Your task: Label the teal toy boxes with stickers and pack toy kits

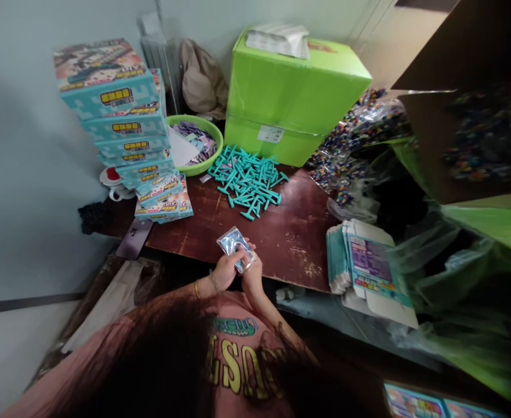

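Note:
Close to my body, at the front edge of the brown table (177,232), my left hand (225,271) and my right hand (252,273) meet around a small clear plastic packet (232,241) with a bluish, shiny content. The left thumb presses on the packet's face, and the right fingers wrap its lower right side. Beyond the hands lies a pile of teal T-shaped tools (250,177). Behind that pile to the left stands a green basket (218,152) full of small purple packets.
Stacked teal boxes (129,125) rise at the left, with a cup (118,193) and a phone (134,238) nearby. A large green box (281,93) stands behind. Flattened cartons (368,267) and bags of colourful beads (346,145) occupy the right.

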Tool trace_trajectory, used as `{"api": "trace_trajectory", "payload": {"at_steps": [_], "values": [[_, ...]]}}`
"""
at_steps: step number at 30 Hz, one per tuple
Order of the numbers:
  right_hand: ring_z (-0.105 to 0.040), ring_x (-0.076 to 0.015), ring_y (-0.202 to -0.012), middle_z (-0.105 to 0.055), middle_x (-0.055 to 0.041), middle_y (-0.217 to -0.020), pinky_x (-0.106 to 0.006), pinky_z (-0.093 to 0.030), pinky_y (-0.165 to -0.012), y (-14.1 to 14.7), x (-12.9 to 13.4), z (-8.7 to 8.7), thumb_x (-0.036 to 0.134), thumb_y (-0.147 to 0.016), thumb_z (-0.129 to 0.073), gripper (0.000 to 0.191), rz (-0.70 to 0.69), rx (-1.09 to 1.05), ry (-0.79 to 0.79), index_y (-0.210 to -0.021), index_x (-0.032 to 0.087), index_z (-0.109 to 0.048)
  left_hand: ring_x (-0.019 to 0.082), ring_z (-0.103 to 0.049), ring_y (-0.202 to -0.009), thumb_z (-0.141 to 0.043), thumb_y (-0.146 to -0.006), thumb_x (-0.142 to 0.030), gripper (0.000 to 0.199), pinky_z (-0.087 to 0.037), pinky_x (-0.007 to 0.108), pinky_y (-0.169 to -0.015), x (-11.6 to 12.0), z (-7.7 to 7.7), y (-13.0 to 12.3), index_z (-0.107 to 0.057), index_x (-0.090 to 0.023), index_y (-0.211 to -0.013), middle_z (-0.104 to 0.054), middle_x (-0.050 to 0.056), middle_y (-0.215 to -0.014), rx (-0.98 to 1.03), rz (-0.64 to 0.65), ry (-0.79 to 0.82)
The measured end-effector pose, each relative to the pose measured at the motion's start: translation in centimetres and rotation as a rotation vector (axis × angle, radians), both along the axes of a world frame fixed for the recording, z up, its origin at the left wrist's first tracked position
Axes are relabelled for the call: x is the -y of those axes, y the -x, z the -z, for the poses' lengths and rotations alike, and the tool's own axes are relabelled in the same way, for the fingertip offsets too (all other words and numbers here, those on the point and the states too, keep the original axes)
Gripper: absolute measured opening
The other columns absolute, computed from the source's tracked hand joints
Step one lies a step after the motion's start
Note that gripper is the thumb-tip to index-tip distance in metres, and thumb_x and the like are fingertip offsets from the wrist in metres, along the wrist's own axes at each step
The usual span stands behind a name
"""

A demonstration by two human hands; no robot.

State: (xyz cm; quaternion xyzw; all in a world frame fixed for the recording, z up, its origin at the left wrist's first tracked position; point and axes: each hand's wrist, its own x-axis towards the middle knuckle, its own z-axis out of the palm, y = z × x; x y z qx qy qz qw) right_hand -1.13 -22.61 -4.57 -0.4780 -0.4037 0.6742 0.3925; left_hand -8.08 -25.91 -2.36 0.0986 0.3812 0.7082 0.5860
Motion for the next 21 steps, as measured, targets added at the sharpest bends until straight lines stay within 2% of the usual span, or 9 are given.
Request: {"api": "trace_trajectory", "payload": {"at_steps": [3,6,8,9,11,14,16,18,21], "values": [[-0.050,-0.0134,-0.054,-0.061,0.0000,-0.063,-0.025,-0.042,-0.047,-0.8,-0.3,-0.3,0.056,-0.072,-0.074,0.042,-0.115,0.019,0.018,-0.083,0.017,-0.064,0.025,-0.070,-0.100,-0.078,-0.078,-0.044,0.056,-0.054,0.032,-0.085,-0.1,-0.3,0.5,-0.067,-0.014,-0.124,-0.076,0.012,-0.110,-0.044,0.014,0.050],[-0.061,-0.0183,-0.062,-0.069,-0.0036,-0.078,-0.030,-0.052,-0.054,-1.4,-0.3,-1.3,0.061,-0.077,-0.068,0.046,-0.339,-0.191,0.099,-0.101,0.022,-0.068,0.023,-0.071,-0.089,-0.069,-0.082,-0.058,0.060,-0.056,0.029,-0.070,-0.5,-0.9,1.6,-0.066,-0.017,-0.126,-0.076,0.011,-0.108,-0.124,-0.015,0.136],[-0.068,-0.0235,-0.073,-0.073,-0.0046,-0.089,-0.036,-0.058,-0.062,-1.7,-0.5,-1.7,0.068,-0.081,-0.057,0.050,-0.389,-0.285,0.122,-0.110,0.029,-0.068,0.023,-0.072,-0.086,-0.061,-0.086,-0.064,0.062,-0.058,0.032,-0.068,-0.7,-0.7,1.7,-0.066,-0.020,-0.128,-0.076,0.010,-0.103,-0.268,0.038,0.223],[-0.070,-0.0255,-0.077,-0.074,-0.0036,-0.090,-0.039,-0.059,-0.065,-1.9,-1.1,-1.7,0.071,-0.081,-0.056,0.050,-0.349,-0.265,0.087,-0.110,0.032,-0.069,0.026,-0.072,-0.089,-0.057,-0.087,-0.066,0.062,-0.059,0.035,-0.070,-0.9,-0.3,1.6,-0.067,-0.021,-0.128,-0.076,0.010,-0.102,-0.374,0.119,0.271],[-0.070,-0.0280,-0.087,-0.075,-0.0001,-0.091,-0.043,-0.061,-0.074,-2.6,-4.1,-1.7,0.070,-0.078,-0.062,0.042,-0.220,-0.139,-0.085,-0.104,0.039,-0.072,0.030,-0.067,-0.114,-0.051,-0.090,-0.064,0.059,-0.057,0.044,-0.094,-2.0,1.3,1.5,-0.066,-0.024,-0.131,-0.074,0.010,-0.118,-0.653,0.277,0.201],[-0.069,-0.0278,-0.081,-0.073,0.0031,-0.081,-0.042,-0.059,-0.074,-4.9,-13.4,-3.8,0.069,-0.075,-0.065,0.034,-0.046,0.078,-0.353,-0.084,0.037,-0.074,0.032,-0.043,-0.144,-0.071,-0.077,-0.042,0.076,-0.033,0.051,-0.121,-5.4,4.7,2.8,-0.049,-0.032,-0.149,-0.048,0.006,-0.155,-1.220,0.434,-0.043],[-0.067,-0.0251,-0.071,-0.069,0.0052,-0.070,-0.039,-0.057,-0.068,-7.0,-21.5,-7.3,0.068,-0.076,-0.063,0.036,0.029,0.218,-0.513,-0.071,0.034,-0.071,0.030,-0.037,-0.148,-0.069,-0.077,-0.028,0.080,-0.025,0.053,-0.125,-8.4,6.8,4.5,-0.042,-0.040,-0.151,-0.040,0.000,-0.160,-1.566,0.456,-0.087],[-0.066,-0.0239,-0.071,-0.068,0.0052,-0.068,-0.038,-0.056,-0.070,-8.7,-30.0,-12.0,0.063,-0.078,-0.063,0.034,0.102,0.352,-0.695,-0.066,0.031,-0.070,0.028,-0.041,-0.146,-0.065,-0.078,-0.022,0.084,-0.031,0.050,-0.124,-11.0,8.6,6.3,-0.034,-0.048,-0.152,-0.039,-0.005,-0.160,-1.829,0.419,-0.096],[-0.068,-0.0250,-0.087,-0.074,-0.0042,-0.090,-0.038,-0.054,-0.081,-9.2,-41.6,-19.6,0.051,-0.085,-0.065,0.028,0.200,0.492,-1.013,-0.082,0.025,-0.077,0.030,-0.059,-0.131,-0.070,-0.072,-0.028,0.087,-0.051,0.047,-0.107,-13.5,9.7,7.8,-0.035,-0.058,-0.146,-0.055,-0.010,-0.147,-2.063,0.307,-0.055]]}}
